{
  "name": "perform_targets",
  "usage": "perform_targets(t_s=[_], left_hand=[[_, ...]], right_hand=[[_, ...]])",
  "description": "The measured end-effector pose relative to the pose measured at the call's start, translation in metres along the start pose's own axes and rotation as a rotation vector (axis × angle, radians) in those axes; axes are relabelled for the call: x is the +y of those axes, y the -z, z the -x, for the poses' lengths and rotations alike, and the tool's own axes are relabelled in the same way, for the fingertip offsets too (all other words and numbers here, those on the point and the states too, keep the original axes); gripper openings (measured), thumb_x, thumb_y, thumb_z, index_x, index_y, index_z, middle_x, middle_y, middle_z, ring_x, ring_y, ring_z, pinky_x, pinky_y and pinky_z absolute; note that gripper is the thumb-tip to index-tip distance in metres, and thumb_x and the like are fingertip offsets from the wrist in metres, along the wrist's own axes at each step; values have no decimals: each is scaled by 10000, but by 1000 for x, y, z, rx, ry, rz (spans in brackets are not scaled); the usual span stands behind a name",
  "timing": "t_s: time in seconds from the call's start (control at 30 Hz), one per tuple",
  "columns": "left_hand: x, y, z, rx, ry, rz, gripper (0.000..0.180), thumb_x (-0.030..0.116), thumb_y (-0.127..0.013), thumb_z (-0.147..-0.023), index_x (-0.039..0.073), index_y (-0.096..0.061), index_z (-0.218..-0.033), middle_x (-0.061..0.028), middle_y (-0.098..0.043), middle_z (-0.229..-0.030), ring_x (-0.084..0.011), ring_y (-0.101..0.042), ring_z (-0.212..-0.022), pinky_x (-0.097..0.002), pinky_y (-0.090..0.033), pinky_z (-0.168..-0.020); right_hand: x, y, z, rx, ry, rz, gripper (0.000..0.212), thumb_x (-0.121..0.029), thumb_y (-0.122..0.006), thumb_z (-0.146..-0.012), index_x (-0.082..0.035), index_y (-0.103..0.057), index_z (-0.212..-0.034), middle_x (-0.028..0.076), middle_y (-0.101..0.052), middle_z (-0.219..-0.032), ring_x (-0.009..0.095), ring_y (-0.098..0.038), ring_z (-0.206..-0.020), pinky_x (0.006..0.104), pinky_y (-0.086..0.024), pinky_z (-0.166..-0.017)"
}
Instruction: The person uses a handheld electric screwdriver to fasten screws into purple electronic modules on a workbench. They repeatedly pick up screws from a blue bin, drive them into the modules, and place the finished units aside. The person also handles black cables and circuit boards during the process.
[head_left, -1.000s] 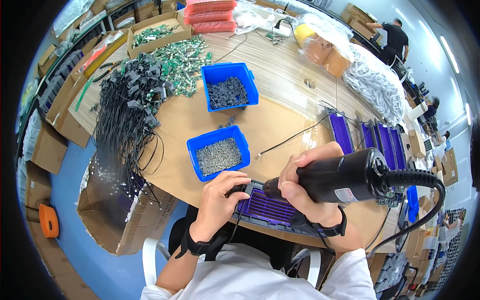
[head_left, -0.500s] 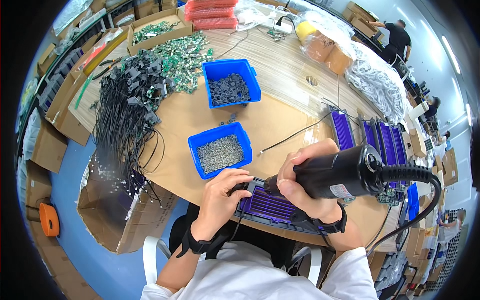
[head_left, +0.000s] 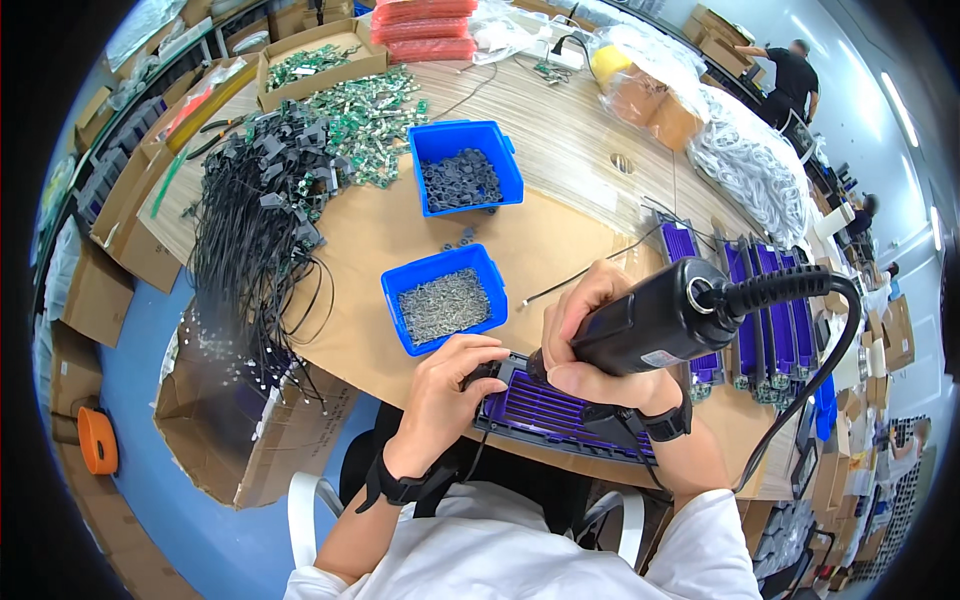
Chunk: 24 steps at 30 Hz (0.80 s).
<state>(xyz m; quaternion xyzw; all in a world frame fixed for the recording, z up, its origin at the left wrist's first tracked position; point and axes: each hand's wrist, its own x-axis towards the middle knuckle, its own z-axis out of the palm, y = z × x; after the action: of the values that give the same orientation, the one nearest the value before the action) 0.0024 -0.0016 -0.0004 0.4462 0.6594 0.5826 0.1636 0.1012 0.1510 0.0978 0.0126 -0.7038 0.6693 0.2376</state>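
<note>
A purple and black slotted housing (head_left: 538, 408) lies at the near edge of the table, in front of me. My left hand (head_left: 440, 388) is closed in a pinch at its left end, thumb and fingers around a small black part there. A corded black electric screwdriver (head_left: 640, 325) is wrapped in my right hand (head_left: 608, 385), tilted over the housing. Its tip is hidden behind my fingers, so contact with the housing cannot be told. Beyond my left hand stands a blue bin (head_left: 392, 307) of small metal screws (head_left: 445, 305).
Farther back is another blue bin (head_left: 466, 134) with dark grey parts. Black cables (head_left: 245, 225) and green circuit boards (head_left: 375, 120) are heaped at left. More purple housings (head_left: 770, 300) line the right side, near the screwdriver's cord (head_left: 835, 395). A cardboard box (head_left: 250, 440) sits below the table's left edge.
The screwdriver's rear end has swung up and to the left with my right hand, and its body stands more upright. My left hand remains at the housing's left end.
</note>
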Motion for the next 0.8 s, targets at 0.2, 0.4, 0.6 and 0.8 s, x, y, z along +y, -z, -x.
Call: perform_targets(t_s=[0.2,0.4,0.6,0.8], left_hand=[[2,3,1,-23,-6,2,351,-28,-756,-673,8,-668,-1011,-128,-658,-1050,-304,-631,-987,-363,-516,-828],[1,1,3,2,-54,-25,339,-43,-738,-687,1,-654,-1013,-131,-668,-1004,-318,-628,-976,-375,-512,-827],[-1,-3,6,43,-66,-41,323,-47,-732,-703,4,-667,-1015,-126,-679,-1015,-304,-644,-956,-348,-516,-826],[-3,-2,6,34,-62,-7,320,-50,-721,-718,13,-668,-1028,-133,-670,-1037,-313,-637,-972,-355,-512,-832]], right_hand=[[1,-1,3,2,-1,-10,316,-59,-804,-686,-41,-589,-916,22,-608,-749,102,-579,-657,250,-462,-628],[-13,-18,-1,172,138,-54,344,20,-754,-740,-10,-523,-992,44,-618,-734,94,-595,-649,239,-482,-623],[7,-19,-23,273,266,256,341,33,-632,-836,-43,-401,-1074,82,-525,-682,167,-547,-601,329,-484,-612],[25,-23,-27,348,170,125,352,74,-617,-825,-32,-414,-1092,94,-550,-709,177,-566,-626,333,-495,-633]])
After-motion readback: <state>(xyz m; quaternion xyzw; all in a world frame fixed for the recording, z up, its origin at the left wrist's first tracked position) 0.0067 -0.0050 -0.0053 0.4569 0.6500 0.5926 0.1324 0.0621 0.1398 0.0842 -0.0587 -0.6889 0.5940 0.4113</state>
